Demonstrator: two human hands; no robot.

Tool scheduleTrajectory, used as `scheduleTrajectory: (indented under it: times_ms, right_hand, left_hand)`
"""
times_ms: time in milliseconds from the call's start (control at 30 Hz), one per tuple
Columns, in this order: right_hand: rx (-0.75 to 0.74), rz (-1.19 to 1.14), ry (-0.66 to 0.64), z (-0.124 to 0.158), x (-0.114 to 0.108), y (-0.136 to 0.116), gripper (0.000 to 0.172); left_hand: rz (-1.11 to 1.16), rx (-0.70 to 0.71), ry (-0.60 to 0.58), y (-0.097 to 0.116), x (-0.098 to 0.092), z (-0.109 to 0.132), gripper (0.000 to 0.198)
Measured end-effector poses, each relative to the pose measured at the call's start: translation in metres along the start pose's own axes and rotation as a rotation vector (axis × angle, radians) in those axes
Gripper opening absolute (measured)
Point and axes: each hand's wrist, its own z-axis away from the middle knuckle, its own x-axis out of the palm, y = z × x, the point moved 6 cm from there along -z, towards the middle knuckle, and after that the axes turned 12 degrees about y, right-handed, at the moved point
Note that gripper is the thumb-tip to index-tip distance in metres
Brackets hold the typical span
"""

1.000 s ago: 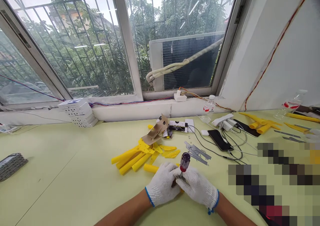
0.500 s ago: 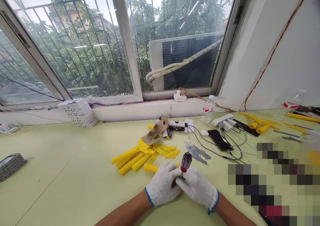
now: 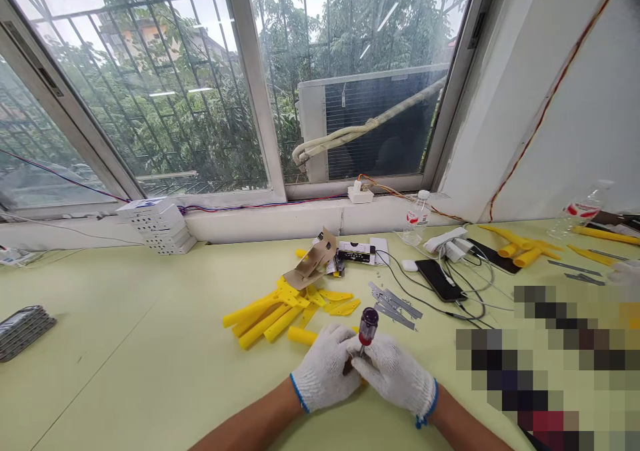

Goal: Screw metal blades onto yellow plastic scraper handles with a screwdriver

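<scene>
My gloved hands meet low in the middle of the view, in white knit gloves with blue cuffs. My left hand [image 3: 324, 369] grips a yellow plastic part, whose round tube [image 3: 301, 336] sticks out to the left and whose other end shows under my fingers. My right hand [image 3: 395, 378] is closed around a screwdriver with a dark maroon handle [image 3: 369, 326]. The handle stands nearly upright, and its shaft goes down between my gloves. The tip and the spot it meets are hidden by my hands.
Just beyond my hands lie a heap of yellow plastic parts [image 3: 273, 318], metal brackets [image 3: 393, 308] and crumpled cardboard [image 3: 313, 264]. To the right are a black phone [image 3: 437, 280] and tangled cables [image 3: 463, 291]. A co-worker's gloved hand [image 3: 625, 272] shows at the far right.
The screwdriver handle has shifted slightly, rocking right and then back left and a little lower. My gloves have barely moved.
</scene>
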Motion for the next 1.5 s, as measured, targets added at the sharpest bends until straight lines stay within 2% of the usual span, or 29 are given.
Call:
scheduleTrajectory:
  times_ms: [167, 367, 567, 767, 900, 1100, 1400, 1500]
  right_hand:
    - [0.007, -0.014, -0.017, -0.005, -0.001, -0.002, 0.022]
    - [0.009, -0.029, -0.049, -0.01, -0.002, -0.005, 0.023]
    - [0.003, -0.023, -0.044, -0.009, -0.003, -0.007, 0.026]
    - [-0.007, -0.012, -0.034, -0.008, -0.003, -0.006, 0.026]
    - [-0.008, -0.003, -0.03, -0.008, -0.003, -0.007, 0.026]
    - [-0.021, -0.004, 0.013, -0.008, -0.006, -0.008, 0.025]
    - [-0.121, -0.083, 0.128, -0.025, -0.019, -0.028, 0.02]
    - [-0.121, -0.072, 0.121, -0.026, -0.02, -0.03, 0.021]
  left_hand:
    - [0.001, -0.012, -0.008, 0.001, -0.002, 0.0, 0.041]
    - [-0.015, -0.039, -0.039, 0.002, -0.002, -0.001, 0.03]
    - [-0.004, -0.021, -0.029, 0.004, -0.005, -0.001, 0.038]
    - [-0.007, -0.054, -0.04, 0.0, -0.003, -0.001, 0.033]
    - [0.008, -0.039, -0.023, 0.001, -0.004, 0.0, 0.039]
    - [-0.002, -0.046, -0.034, 0.0, -0.002, 0.001, 0.029]
    - [-0.001, -0.031, -0.04, 0.0, -0.003, 0.001, 0.034]
    - [0.011, -0.04, -0.034, 0.0, -0.002, 0.001, 0.033]
